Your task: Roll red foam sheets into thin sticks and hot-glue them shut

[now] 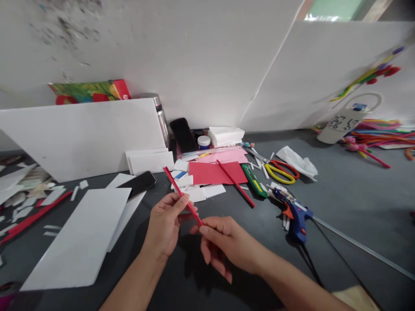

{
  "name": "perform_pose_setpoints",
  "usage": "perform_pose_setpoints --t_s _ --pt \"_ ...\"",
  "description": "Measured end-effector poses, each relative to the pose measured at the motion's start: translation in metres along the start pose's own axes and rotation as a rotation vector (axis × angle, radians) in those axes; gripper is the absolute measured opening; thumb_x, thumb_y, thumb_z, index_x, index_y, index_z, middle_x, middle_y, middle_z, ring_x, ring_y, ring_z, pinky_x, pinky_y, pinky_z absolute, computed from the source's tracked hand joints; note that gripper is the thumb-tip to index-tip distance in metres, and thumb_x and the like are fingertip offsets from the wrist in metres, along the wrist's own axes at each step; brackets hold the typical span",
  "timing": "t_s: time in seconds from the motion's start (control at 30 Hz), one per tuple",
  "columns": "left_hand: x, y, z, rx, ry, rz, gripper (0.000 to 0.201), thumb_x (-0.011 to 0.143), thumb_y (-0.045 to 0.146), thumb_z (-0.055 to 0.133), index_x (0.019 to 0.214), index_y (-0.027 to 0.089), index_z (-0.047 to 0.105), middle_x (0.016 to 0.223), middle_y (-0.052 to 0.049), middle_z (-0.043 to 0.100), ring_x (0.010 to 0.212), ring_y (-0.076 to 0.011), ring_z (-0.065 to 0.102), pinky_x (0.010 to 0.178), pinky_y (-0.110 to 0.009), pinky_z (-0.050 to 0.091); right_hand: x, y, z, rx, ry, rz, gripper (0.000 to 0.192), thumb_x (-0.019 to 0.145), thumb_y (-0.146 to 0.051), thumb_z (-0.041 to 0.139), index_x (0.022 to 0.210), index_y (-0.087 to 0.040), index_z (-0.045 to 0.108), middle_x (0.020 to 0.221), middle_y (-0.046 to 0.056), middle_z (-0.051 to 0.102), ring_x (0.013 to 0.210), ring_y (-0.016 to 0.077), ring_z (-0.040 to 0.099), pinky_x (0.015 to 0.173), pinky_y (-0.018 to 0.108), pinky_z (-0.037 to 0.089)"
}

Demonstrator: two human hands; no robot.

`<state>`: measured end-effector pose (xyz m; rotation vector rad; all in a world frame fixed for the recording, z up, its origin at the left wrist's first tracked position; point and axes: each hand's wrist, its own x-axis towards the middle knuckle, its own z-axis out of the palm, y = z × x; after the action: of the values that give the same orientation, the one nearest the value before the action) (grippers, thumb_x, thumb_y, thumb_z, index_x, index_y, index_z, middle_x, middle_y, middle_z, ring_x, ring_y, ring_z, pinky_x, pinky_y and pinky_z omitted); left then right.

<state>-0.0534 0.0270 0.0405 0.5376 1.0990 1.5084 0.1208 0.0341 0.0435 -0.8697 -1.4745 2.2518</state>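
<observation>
A thin red strip slants between both hands above the dark table. My left hand pinches it near its middle, thumb on top. At its lower end, my right hand grips it between thumb and forefinger, the other fingers hanging loose. Whether the strip is paper or foam I cannot tell. Just beyond the hands lies a red sheet, with a second thin red stick resting across it. Small white card pieces lie beside and under the sheet.
To the right are a green utility knife, scissors and a blue glue gun with its cord. White boards and a phone lie left. A tall white board leans at the back. A white bottle stands far right.
</observation>
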Motion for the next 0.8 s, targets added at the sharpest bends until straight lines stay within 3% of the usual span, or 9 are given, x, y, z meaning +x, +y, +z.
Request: perform_pose_setpoints --t_s 0.13,0.27,0.5,0.67,0.8 --pt "-0.001 -0.004 0.0 0.035 0.068 0.055 0.028 0.068 0.03 0.087 0.077 0.014 0.066 0.065 0.0 0.07 0.058 -0.0133 0.067 0.056 -0.022 0.057 -0.0001 0.0025 0.0024 -0.563 0.187 -0.121 0.033 0.103 -0.038 0.037 0.079 -0.019 0.049 0.059 -0.004 0.054 0.035 0.0049 0.045 0.035 0.014 0.034" --pt "-0.0019 -0.0073 0.0015 0.055 0.098 0.078 0.03 0.066 0.03 0.088 0.075 0.014 0.064 0.065 0.001 0.069 0.057 -0.0125 0.066 0.055 -0.02 0.056 0.0001 0.0042 0.0042 -0.717 0.212 -0.183 0.024 0.102 -0.029 0.04 0.082 -0.019 0.047 0.059 -0.005 0.055 0.037 0.0046 0.048 0.041 0.014 0.037" --pt "0.0006 -0.0059 -0.0013 0.036 0.019 0.044 0.027 0.07 0.031 0.086 0.078 0.013 0.067 0.067 -0.002 0.07 0.061 -0.0134 0.067 0.057 -0.021 0.056 0.0014 0.0077 0.0072 -0.189 0.09 0.018 0.028 0.098 -0.047 0.043 0.092 -0.02 0.047 0.065 -0.004 0.062 0.034 0.009 0.053 0.026 0.015 0.035" --pt "0.0009 -0.003 -0.0041 0.019 -0.028 0.024 0.028 0.07 0.033 0.085 0.08 0.013 0.069 0.071 -0.002 0.07 0.064 -0.0136 0.067 0.056 -0.021 0.055 0.0013 0.0018 0.0035 0.104 -0.035 0.031 0.042 0.093 -0.053 0.053 0.111 -0.016 0.053 0.063 -0.002 0.065 0.034 0.0101 0.054 0.029 0.016 0.041" --pt "-0.0002 -0.0006 -0.0021 0.032 -0.042 0.013 0.027 0.07 0.033 0.085 0.081 0.014 0.068 0.072 -0.002 0.071 0.064 -0.0149 0.068 0.055 -0.022 0.055 0.0033 0.0003 0.001 0.212 -0.11 0.018 0.047 0.089 -0.056 0.059 0.11 -0.014 0.055 0.063 0.001 0.066 0.042 0.0135 0.061 0.039 0.022 0.049"
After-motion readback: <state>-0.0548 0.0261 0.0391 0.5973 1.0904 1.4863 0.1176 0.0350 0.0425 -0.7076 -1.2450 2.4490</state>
